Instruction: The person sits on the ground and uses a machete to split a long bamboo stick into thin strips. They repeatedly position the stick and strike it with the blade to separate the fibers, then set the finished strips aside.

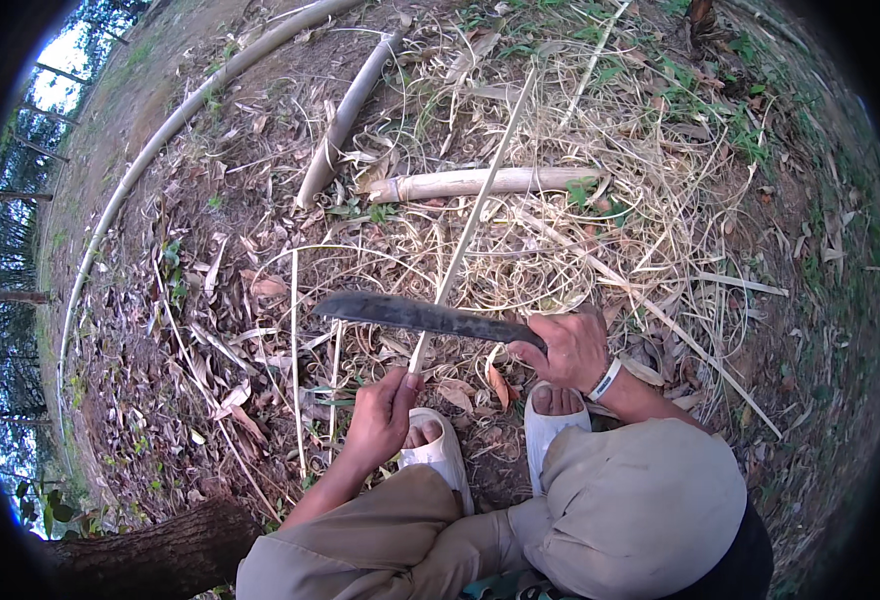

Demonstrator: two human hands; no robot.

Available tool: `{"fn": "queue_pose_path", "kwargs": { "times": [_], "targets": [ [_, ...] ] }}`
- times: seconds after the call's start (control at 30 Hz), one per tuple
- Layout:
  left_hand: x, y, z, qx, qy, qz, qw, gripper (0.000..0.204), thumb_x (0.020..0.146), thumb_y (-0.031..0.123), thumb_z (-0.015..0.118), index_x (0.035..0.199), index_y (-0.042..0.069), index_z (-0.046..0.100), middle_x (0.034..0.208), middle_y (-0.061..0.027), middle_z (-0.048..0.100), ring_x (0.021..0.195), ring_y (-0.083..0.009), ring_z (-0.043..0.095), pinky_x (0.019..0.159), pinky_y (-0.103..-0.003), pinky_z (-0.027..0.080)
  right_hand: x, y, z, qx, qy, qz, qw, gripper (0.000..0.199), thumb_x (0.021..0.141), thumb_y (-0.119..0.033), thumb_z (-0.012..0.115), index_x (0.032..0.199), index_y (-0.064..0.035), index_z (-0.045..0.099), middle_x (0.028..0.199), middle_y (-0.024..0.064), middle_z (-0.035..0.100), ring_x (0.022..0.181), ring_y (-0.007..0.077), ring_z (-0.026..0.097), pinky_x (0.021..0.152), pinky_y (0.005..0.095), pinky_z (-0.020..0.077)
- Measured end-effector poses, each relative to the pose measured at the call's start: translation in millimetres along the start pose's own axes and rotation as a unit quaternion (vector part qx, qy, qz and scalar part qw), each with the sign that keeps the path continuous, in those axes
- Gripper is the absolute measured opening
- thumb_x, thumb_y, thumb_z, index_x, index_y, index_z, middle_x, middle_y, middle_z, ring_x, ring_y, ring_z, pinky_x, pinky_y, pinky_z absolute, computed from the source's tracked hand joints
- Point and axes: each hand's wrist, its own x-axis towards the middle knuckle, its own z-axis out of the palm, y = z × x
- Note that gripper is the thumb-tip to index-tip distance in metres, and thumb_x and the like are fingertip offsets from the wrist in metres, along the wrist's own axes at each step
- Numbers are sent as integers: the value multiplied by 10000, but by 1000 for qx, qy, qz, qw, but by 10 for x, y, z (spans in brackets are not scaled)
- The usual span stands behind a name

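My left hand (382, 412) is closed around the near end of a long pale strip, apparently split bamboo (475, 215), which slants away from me up and to the right. In my right hand (570, 348) is the handle of a machete (415, 316), its dark blade pointing left. The blade crosses over the strip just beyond my left fist; whether its edge touches the strip I cannot tell. Part of the handle is hidden inside my right fingers. A white band (606, 380) circles my right wrist.
Curly pale shavings (650, 230) cover the ground ahead and right. Beyond the blade lie a pale pole piece (490, 184), a greyer one (350, 120) and a long curved pole (160, 140). A tree trunk (160, 550) is at lower left. My white sandals (440, 455) rest among dry leaves.
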Motion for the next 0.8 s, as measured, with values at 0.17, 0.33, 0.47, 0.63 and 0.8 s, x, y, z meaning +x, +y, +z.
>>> {"fn": "queue_pose_path", "kwargs": {
  "times": [0.17, 0.33, 0.47, 0.63, 0.8],
  "targets": [
    [-66, -31, -25, 36, -12, 13, 999, 218, 1006, 149, 486, 938, 3, 633, 609, -109, 560, 524, -211, 540, 537, -350, 436, 95, 379, 32, -56, 44, -52, 996, 524, 868, -581, 609, 711, -81, 598, 563, 91, 548, 527, 304, 584, 498, 416, 440],
    [7, 196, -74, 4, -8, -20, 1000, 207, 1002, 130, 486, 943, -3, 632, 578, -76, 527, 505, -156, 505, 506, -325, 412, 69, -54, 31, 22, -3, -20, 1000, 527, 891, -556, 598, 670, -82, 536, 538, 98, 546, 467, 315, 577, 510, 416, 454],
    [-79, 126, -82, -1, 6, -1, 1000, 203, 1000, 124, 492, 912, -2, 626, 569, -76, 519, 492, -146, 490, 489, -323, 395, 264, 63, -197, -23, 39, 2, 999, 500, 921, -523, 577, 700, -75, 555, 541, 119, 553, 500, 350, 587, 505, 469, 451],
    [-148, 32, -45, 9, 6, 14, 1000, 185, 997, 113, 489, 913, -2, 608, 546, -89, 507, 466, -170, 480, 476, -331, 390, 337, 429, -197, -45, 40, 122, 991, 495, 932, -538, 548, 735, -86, 597, 526, 129, 589, 465, 325, 608, 453, 457, 467],
    [-121, -12, -12, 60, 38, 77, 995, 136, 981, 79, 491, 942, -5, 590, 580, -170, 535, 498, -305, 554, 495, -390, 411, 89, -122, -129, -24, -4, -38, 999, 474, 928, -526, 560, 758, -87, 615, 537, 127, 593, 464, 317, 610, 471, 463, 474]
  ]
}}
